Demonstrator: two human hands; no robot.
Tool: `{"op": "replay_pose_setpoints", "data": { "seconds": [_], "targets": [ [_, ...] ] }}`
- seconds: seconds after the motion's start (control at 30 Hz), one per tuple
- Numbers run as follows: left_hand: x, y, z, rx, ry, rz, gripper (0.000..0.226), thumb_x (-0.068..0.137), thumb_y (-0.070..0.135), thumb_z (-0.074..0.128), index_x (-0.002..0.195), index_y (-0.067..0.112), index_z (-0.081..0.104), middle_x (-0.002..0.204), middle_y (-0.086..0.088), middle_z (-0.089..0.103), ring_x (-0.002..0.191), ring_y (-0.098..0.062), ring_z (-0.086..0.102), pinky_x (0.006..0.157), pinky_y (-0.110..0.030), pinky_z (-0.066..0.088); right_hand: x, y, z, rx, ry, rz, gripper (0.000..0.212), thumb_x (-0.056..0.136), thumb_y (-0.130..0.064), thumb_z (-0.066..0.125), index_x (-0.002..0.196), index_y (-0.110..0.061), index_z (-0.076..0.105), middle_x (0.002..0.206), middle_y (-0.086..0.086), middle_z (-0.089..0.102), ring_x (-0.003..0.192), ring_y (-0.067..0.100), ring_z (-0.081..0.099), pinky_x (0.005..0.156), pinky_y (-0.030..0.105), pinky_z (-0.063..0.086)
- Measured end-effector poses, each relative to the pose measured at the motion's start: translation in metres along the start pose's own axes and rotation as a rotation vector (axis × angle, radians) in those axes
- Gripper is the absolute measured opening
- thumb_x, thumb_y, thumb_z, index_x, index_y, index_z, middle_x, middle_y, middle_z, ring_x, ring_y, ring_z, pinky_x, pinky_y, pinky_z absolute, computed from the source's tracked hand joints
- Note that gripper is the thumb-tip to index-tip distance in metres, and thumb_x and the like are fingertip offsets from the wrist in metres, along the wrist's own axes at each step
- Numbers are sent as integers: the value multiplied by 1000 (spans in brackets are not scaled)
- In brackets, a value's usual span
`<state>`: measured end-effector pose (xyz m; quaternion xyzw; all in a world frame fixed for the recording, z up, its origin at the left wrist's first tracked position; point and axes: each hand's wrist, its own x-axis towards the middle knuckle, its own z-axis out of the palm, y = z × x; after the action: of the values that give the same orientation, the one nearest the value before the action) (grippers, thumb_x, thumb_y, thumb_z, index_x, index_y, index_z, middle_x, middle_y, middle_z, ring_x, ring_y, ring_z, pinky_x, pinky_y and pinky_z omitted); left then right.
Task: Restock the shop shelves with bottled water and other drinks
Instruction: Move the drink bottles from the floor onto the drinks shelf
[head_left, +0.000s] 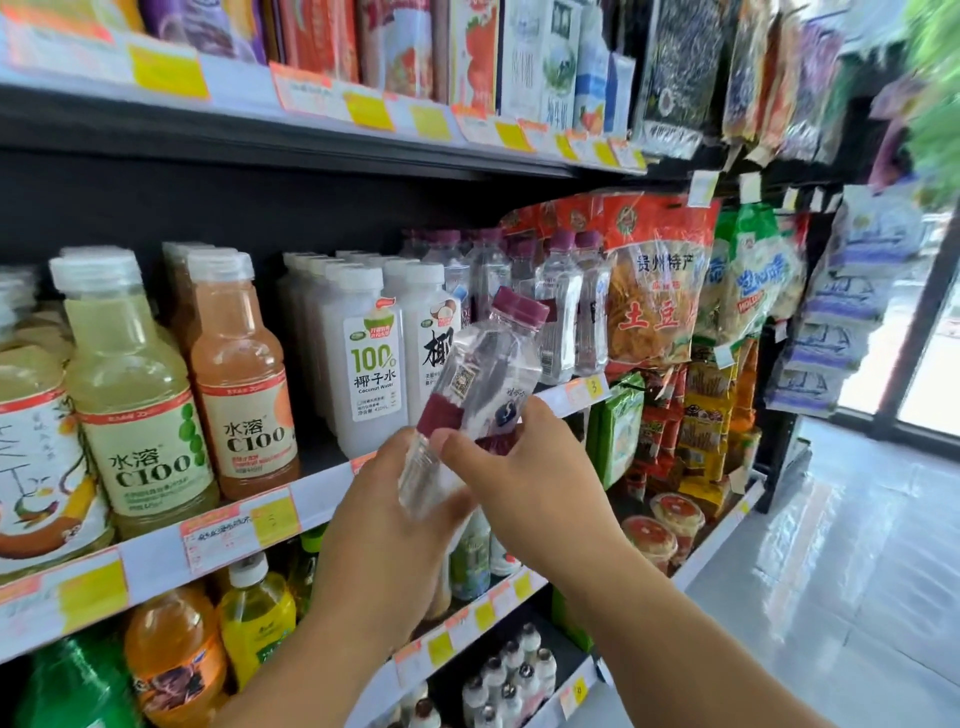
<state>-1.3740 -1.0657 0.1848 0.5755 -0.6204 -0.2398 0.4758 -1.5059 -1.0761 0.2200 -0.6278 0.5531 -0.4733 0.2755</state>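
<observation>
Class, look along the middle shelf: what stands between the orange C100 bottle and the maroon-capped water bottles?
In the head view, rows of white-capped coconut water bottles stand between the orange C100 juice bottle and the clear maroon-capped water bottles.

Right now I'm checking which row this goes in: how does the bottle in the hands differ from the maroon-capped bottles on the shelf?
The held water bottle is tilted, cap up and to the right; the shelved water bottles stand upright. The held one is gripped by the left hand and right hand, in front of the shelf edge; the others stand in rows behind it. Both are clear with maroon caps, so they look like the same product.
</observation>
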Motion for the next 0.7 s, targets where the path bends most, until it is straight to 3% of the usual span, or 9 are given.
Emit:
{"op": "replay_pose_setpoints", "data": {
  "seconds": [0.1, 0.17, 0.23, 0.27, 0.4, 0.53, 0.7],
  "targets": [
    [5, 1, -8, 368, -48, 104, 81, 79, 76, 45, 150, 41, 26, 152, 20, 36, 140, -8, 34, 112, -33, 34, 5, 5, -4, -25, 29, -7, 36, 86, -53, 68, 105, -30, 48, 87, -10, 62, 75, 14, 64, 66, 35, 53],
    [12, -9, -11, 663, -35, 146, 94, 77, 84, 20, 155, 31, 15, 161, 9, 22, 148, -13, 19, 120, -34, 19, 9, 10, -6, -50, 43, 16, 50, 88, -51, 67, 127, -33, 41, 89, -10, 56, 79, 21, 65, 71, 41, 56],
    [15, -24, -12, 880, -22, 126, 106, 73, 86, -3, 156, 20, 6, 165, -3, 5, 151, -20, 2, 123, -38, 3, 16, 16, -7, -47, 72, 33, 62, 89, -49, 67, 137, -30, 34, 87, -5, 59, 66, 23, 59, 63, 42, 53],
    [16, -31, -13, 942, -10, 113, 110, 73, 85, -6, 156, 16, 10, 164, -8, 6, 151, -24, 3, 123, -39, 1, 19, 18, -8, -41, 92, 31, 62, 89, -48, 67, 137, -30, 33, 87, -2, 63, 59, 22, 54, 58, 39, 49],
    [17, -57, -16, 1081, 18, 182, 87, 84, 68, 32, 137, 1, 53, 144, -19, 50, 135, -34, 45, 113, -48, 21, 35, 25, -12, -25, 170, 29, 57, 90, -47, 68, 133, -33, 33, 89, -2, 66, 58, 22, 57, 57, 40, 52],
    [19, -64, -17, 1129, 11, 227, 76, 81, 57, 48, 132, 2, 59, 135, -20, 58, 126, -35, 54, 111, -46, 24, 49, 23, -15, -17, 229, -5, 68, 94, -43, 66, 149, -27, 27, 98, -17, 53, 75, 14, 56, 66, 34, 47],
    [20, -64, -15, 1111, 40, 251, 71, 82, 52, 41, 129, 2, 61, 132, -21, 59, 123, -37, 55, 110, -47, 27, 80, 13, -21, 31, 340, -75, 61, 98, -35, 63, 148, -23, 30, 108, -12, 50, 89, 16, 53, 75, 33, 40]
  ]
}}
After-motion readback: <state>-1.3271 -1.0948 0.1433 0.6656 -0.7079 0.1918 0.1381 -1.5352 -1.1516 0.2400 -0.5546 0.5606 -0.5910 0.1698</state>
